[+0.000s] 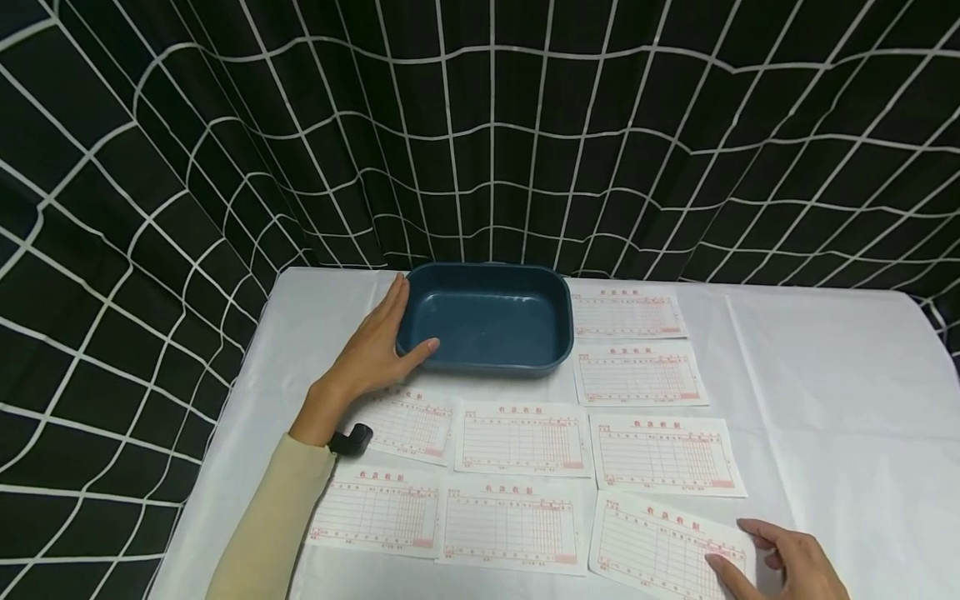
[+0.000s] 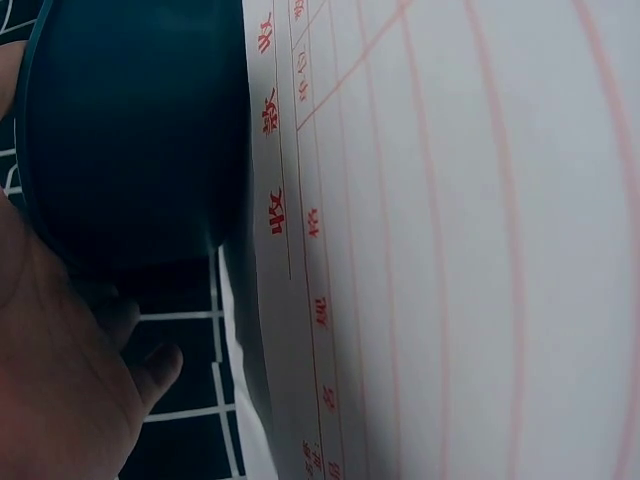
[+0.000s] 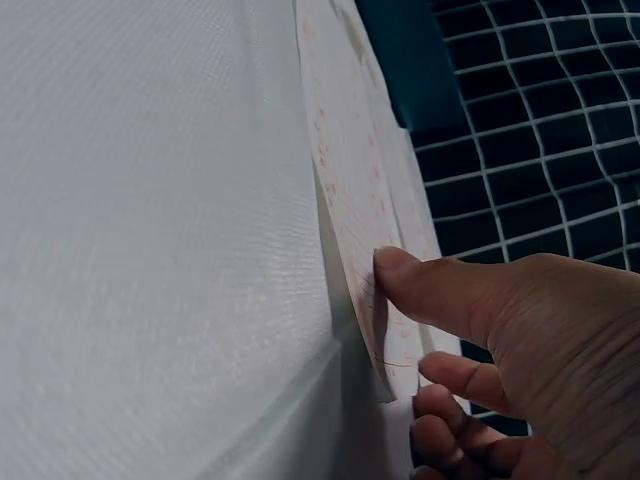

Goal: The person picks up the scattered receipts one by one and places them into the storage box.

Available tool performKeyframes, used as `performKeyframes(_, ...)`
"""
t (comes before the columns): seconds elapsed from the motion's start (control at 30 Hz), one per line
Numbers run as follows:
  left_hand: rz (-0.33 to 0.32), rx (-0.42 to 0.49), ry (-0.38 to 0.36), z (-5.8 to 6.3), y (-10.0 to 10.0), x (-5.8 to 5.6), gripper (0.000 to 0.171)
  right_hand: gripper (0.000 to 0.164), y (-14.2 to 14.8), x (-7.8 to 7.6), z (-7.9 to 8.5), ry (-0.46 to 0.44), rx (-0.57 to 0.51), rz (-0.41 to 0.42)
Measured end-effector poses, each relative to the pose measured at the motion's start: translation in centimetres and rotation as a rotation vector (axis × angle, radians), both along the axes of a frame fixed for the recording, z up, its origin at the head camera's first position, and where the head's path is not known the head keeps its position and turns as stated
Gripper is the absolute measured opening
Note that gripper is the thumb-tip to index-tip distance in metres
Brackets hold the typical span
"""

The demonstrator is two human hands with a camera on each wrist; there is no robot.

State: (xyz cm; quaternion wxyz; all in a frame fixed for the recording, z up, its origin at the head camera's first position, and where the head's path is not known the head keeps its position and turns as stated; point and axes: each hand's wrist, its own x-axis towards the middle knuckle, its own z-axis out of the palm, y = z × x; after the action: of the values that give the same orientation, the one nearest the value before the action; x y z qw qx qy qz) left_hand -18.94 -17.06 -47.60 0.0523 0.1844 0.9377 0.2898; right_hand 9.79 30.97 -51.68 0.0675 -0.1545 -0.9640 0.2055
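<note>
My left hand (image 1: 375, 343) lies against the left end of a dark blue plastic basin (image 1: 487, 329). Its fingers run along the outer wall and the thumb reaches over the front rim. In the left wrist view, some fingertips (image 2: 155, 372) stand a little off the basin. At the lower right, my right hand (image 1: 798, 567) has its thumb and fingers at the right end of a receipt slip (image 1: 660, 542) with red print. In the right wrist view, the thumb presses that slip (image 3: 350, 190), whose edge bends up from the cloth; the fingers are curled beyond it.
Several more printed slips lie in rows in front of the basin, one slip (image 1: 517, 440) near the middle. Two others, including one (image 1: 637, 375), lie to the basin's right. White cloth (image 1: 855, 400) covers the table. A black, white-gridded curtain (image 1: 525, 150) stands behind it.
</note>
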Motion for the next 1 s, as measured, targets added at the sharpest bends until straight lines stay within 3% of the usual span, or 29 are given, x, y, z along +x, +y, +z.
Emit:
performKeyframes(0.13,0.001,0.0,0.0,0.0,0.0,-0.1,0.107,0.074,0.3,-0.5,0.3,-0.164,-0.054,-0.082)
performKeyframes(0.2,-0.002,-0.001,0.002,0.0,0.0,-0.1,0.106,0.071,0.2,-0.6,0.3,-0.199,-0.074,-0.129)
performKeyframes(0.3,-0.004,0.003,0.001,-0.1,-0.1,-0.1,0.106,0.064,0.1,-0.7,0.4,-0.204,-0.08,-0.156)
performKeyframes(0.57,-0.01,0.002,0.002,0.0,0.2,-0.1,0.107,0.056,0.1,-0.3,0.6,-0.145,-0.085,-0.084)
performKeyframes(0.83,-0.017,-0.004,0.009,-0.2,0.3,-0.1,0.106,0.054,0.3,-0.1,1.3,-0.223,-0.131,-0.108)
performKeyframes(1.0,-0.013,-0.001,0.018,-0.1,0.0,0.1,0.106,0.044,0.4,-0.3,1.9,-0.23,-0.184,-0.094)
